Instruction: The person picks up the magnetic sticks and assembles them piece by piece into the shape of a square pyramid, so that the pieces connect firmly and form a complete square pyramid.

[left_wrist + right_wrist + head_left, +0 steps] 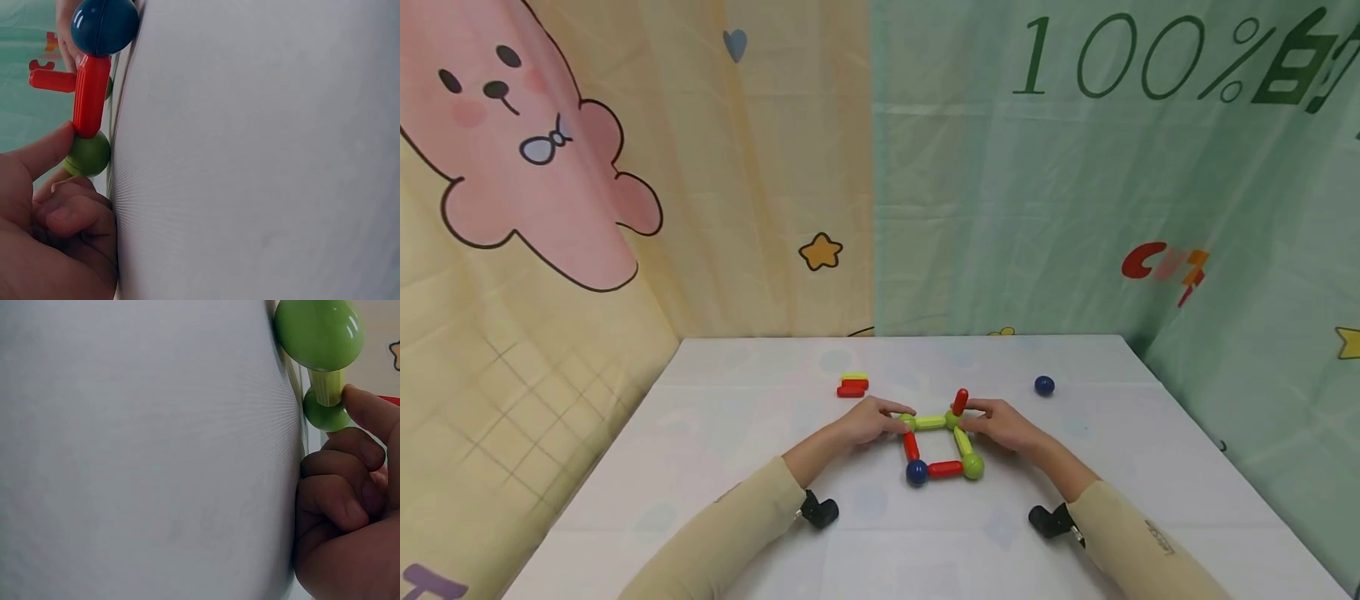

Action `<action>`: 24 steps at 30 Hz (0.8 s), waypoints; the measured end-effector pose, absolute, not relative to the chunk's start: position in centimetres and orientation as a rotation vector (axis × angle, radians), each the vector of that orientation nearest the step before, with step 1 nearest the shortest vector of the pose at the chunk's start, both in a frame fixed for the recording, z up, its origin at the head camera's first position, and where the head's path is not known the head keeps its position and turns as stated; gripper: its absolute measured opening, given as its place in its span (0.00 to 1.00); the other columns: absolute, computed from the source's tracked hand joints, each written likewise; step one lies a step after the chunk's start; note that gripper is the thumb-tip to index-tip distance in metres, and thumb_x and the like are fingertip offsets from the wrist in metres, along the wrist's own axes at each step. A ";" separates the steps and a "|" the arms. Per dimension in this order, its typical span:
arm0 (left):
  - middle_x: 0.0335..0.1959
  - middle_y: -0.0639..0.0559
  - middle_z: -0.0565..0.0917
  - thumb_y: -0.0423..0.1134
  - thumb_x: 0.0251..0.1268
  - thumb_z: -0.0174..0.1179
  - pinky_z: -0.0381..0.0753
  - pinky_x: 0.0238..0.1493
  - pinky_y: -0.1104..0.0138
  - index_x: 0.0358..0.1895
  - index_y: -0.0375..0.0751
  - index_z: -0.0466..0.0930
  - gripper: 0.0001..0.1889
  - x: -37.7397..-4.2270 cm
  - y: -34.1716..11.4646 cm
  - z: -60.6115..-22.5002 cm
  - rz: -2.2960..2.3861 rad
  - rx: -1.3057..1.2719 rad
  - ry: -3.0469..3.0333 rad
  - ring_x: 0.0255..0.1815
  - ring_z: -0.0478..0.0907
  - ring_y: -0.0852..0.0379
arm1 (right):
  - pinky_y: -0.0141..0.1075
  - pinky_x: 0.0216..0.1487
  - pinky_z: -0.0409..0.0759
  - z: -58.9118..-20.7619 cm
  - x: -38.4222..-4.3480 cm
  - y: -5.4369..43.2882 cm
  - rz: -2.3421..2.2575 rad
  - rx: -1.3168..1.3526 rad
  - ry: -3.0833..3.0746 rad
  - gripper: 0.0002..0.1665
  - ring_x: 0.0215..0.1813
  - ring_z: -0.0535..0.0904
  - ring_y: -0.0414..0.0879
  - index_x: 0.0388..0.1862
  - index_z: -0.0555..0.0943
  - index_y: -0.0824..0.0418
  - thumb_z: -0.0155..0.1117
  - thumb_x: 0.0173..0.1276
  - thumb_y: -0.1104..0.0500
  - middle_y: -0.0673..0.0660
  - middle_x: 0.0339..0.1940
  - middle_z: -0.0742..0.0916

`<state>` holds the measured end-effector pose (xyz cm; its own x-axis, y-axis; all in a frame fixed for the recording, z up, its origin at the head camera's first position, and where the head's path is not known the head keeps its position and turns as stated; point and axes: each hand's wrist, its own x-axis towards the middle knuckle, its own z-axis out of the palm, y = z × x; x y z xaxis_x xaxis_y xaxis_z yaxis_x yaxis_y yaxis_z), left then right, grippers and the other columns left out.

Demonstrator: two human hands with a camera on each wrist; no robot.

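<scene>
Balls and rods form a four-sided frame flat on the table. My left hand [867,419] pinches the green ball [87,155] at its far-left corner between thumb and fingers. At the far-right corner, my right hand [1006,423] pinches another green ball [325,417], from which a red rod [961,401] sticks up. A yellow-green rod [930,422] joins these two balls, and a second yellow-green rod [963,442] forms the right side. The near corners are a blue ball [917,473] and a green ball [973,467]. Red rods [946,469] make the near and left sides.
Behind my left hand lie two red rods [852,391] and a yellow-green rod [854,376]. A loose blue ball [1044,386] sits at the back right. The white table [760,367] ends at printed curtains [1000,208] at the back and sides.
</scene>
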<state>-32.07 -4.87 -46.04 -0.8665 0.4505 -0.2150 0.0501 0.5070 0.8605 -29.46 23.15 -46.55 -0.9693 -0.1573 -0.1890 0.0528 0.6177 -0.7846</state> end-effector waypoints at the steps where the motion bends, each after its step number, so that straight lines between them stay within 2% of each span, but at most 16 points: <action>1: 0.24 0.53 0.70 0.44 0.65 0.68 0.60 0.19 0.70 0.56 0.57 0.87 0.17 -32.2 -4.9 -46.2 1.319 0.423 2.340 0.14 0.59 0.57 | 0.36 0.31 0.63 -46.6 -29.5 23.2 -1.275 -0.088 2.601 0.30 0.30 0.68 0.47 0.68 0.78 0.53 0.67 0.68 0.48 0.52 0.26 0.73; 5: 0.24 0.54 0.70 0.45 0.65 0.68 0.61 0.23 0.69 0.56 0.58 0.87 0.16 -32.4 -5.2 -46.9 1.317 0.488 2.385 0.21 0.64 0.56 | 0.36 0.31 0.61 -46.7 -29.6 23.2 -1.272 -0.103 2.594 0.29 0.29 0.66 0.47 0.68 0.78 0.53 0.67 0.69 0.48 0.52 0.24 0.69; 9: 0.21 0.55 0.70 0.47 0.65 0.68 0.61 0.27 0.68 0.57 0.57 0.86 0.17 -32.3 -5.3 -47.4 1.324 0.567 2.443 0.25 0.66 0.56 | 0.38 0.34 0.62 -46.9 -29.8 23.2 -1.271 -0.120 2.609 0.28 0.36 0.69 0.47 0.66 0.80 0.52 0.67 0.69 0.47 0.53 0.31 0.73; 12: 0.19 0.56 0.68 0.48 0.65 0.68 0.60 0.27 0.68 0.58 0.55 0.86 0.18 -32.0 -5.3 -47.5 1.344 0.603 2.463 0.24 0.65 0.56 | 0.38 0.36 0.63 -47.1 -29.9 23.2 -1.279 -0.125 2.615 0.27 0.38 0.69 0.48 0.65 0.81 0.52 0.67 0.69 0.47 0.53 0.34 0.75; 16: 0.19 0.56 0.68 0.47 0.65 0.68 0.60 0.26 0.70 0.59 0.51 0.85 0.19 -31.6 -5.4 -47.7 1.377 0.625 2.471 0.23 0.65 0.58 | 0.37 0.34 0.62 -47.3 -29.9 23.2 -1.290 -0.143 2.608 0.28 0.34 0.68 0.47 0.65 0.81 0.52 0.67 0.68 0.47 0.52 0.28 0.71; 19: 0.20 0.56 0.69 0.46 0.64 0.68 0.61 0.27 0.70 0.58 0.50 0.85 0.19 -31.5 -5.4 -47.7 1.407 0.624 2.462 0.24 0.65 0.58 | 0.37 0.34 0.62 -47.3 -29.8 23.3 -1.283 -0.166 2.618 0.27 0.33 0.67 0.46 0.65 0.81 0.53 0.67 0.69 0.47 0.51 0.27 0.71; 21: 0.20 0.56 0.70 0.46 0.64 0.68 0.62 0.28 0.69 0.58 0.49 0.85 0.19 -31.5 -5.5 -47.7 1.427 0.619 2.455 0.24 0.66 0.58 | 0.37 0.35 0.63 -47.2 -29.7 23.3 -1.278 -0.169 2.628 0.28 0.35 0.69 0.47 0.65 0.81 0.53 0.67 0.69 0.46 0.52 0.31 0.75; 24: 0.21 0.56 0.71 0.45 0.63 0.69 0.63 0.29 0.69 0.57 0.48 0.85 0.19 -31.7 -5.4 -47.8 1.453 0.618 2.445 0.25 0.67 0.58 | 0.39 0.38 0.65 -47.2 -29.7 23.5 -1.270 -0.167 2.640 0.29 0.42 0.71 0.48 0.65 0.81 0.52 0.67 0.69 0.44 0.54 0.43 0.80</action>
